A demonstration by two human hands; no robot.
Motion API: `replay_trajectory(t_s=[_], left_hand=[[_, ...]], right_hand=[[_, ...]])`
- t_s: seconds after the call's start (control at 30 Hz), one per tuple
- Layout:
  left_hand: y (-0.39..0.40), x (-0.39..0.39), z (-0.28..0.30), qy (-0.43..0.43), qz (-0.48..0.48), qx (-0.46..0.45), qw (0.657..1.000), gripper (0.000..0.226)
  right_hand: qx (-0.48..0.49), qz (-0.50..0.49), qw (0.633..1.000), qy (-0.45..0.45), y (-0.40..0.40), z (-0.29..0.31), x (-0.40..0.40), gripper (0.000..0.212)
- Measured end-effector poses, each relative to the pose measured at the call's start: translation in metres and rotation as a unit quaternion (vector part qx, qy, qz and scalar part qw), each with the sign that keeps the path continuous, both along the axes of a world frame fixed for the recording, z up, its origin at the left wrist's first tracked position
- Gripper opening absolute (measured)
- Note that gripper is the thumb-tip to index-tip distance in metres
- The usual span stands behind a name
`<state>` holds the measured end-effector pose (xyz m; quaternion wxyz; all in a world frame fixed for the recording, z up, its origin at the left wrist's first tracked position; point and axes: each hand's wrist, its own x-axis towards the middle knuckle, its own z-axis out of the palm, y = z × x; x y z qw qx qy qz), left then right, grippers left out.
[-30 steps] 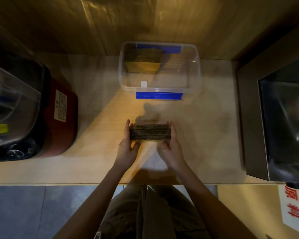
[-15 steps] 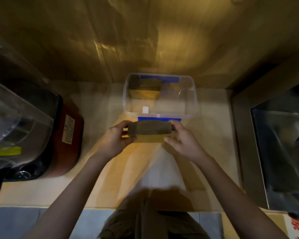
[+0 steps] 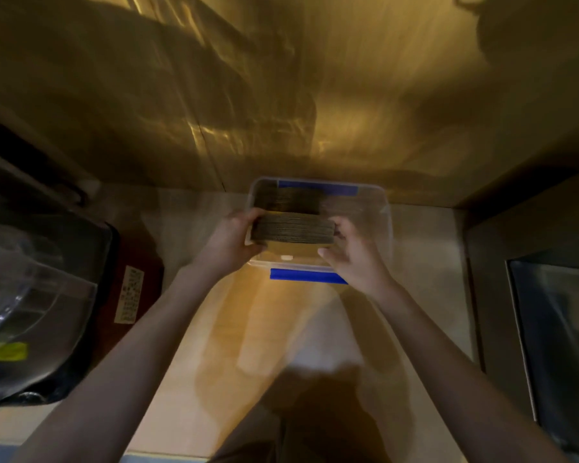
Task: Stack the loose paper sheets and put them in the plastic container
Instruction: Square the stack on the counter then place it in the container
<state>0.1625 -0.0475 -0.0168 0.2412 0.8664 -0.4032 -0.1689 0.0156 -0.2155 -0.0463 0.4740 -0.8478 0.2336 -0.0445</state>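
A thick stack of brown paper sheets [image 3: 293,231] hangs over the left half of the clear plastic container [image 3: 386,215], which has blue latches at front and back. My left hand [image 3: 233,240] grips the stack's left end and my right hand [image 3: 351,253] grips its right end. Another brown stack [image 3: 286,199] lies inside the container at the back left, just behind the held one. The container's right half shows only its clear floor.
A dark red appliance with a clear lid [image 3: 47,295] fills the counter's left side. A metal sink or machine [image 3: 555,329] stands at the right. A shiny wall panel [image 3: 281,95] rises right behind the container. The light wooden counter [image 3: 264,329] stretches toward me.
Both hands lifted the stack off the counter and carried it away from me, from in front of the container to above its left half. The view tilted upward.
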Motion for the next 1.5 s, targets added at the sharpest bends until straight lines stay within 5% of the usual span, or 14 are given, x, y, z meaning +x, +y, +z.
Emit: replay_trajectory(t_s=[0.27, 0.43, 0.9, 1.03, 1.13, 1.23, 1.5], left_hand=[[-0.027, 0.017, -0.029, -0.159, -0.063, 0.165, 0.971, 0.046], [-0.041, 0.019, -0.042, -0.164, -0.049, 0.227, 0.959, 0.035], [-0.032, 0.003, -0.049, -0.183, 0.034, 0.168, 0.968, 0.051], [-0.032, 0.009, -0.048, -0.166, 0.047, 0.162, 0.972, 0.066], [-0.032, 0.014, -0.049, -0.147, 0.019, 0.153, 0.977, 0.074], [-0.033, 0.017, -0.054, -0.097, -0.006, 0.173, 0.98, 0.08], [-0.035, 0.018, -0.06, -0.036, 0.012, 0.131, 0.991, 0.081]], right_hand=[[-0.073, -0.003, 0.994, 0.077, -0.007, -0.026, 0.026, 0.045], [-0.07, -0.017, 0.988, 0.135, -0.001, -0.038, 0.04, 0.042], [-0.016, 0.008, 0.986, 0.167, -0.004, -0.038, 0.049, 0.056], [0.093, -0.069, 0.986, 0.116, -0.005, -0.031, 0.05, 0.05], [0.288, -0.222, 0.924, 0.122, -0.007, -0.028, 0.056, 0.028], [0.428, -0.318, 0.839, 0.104, -0.005, -0.03, 0.066, 0.036], [0.506, -0.333, 0.792, 0.081, 0.011, -0.036, 0.078, 0.051]])
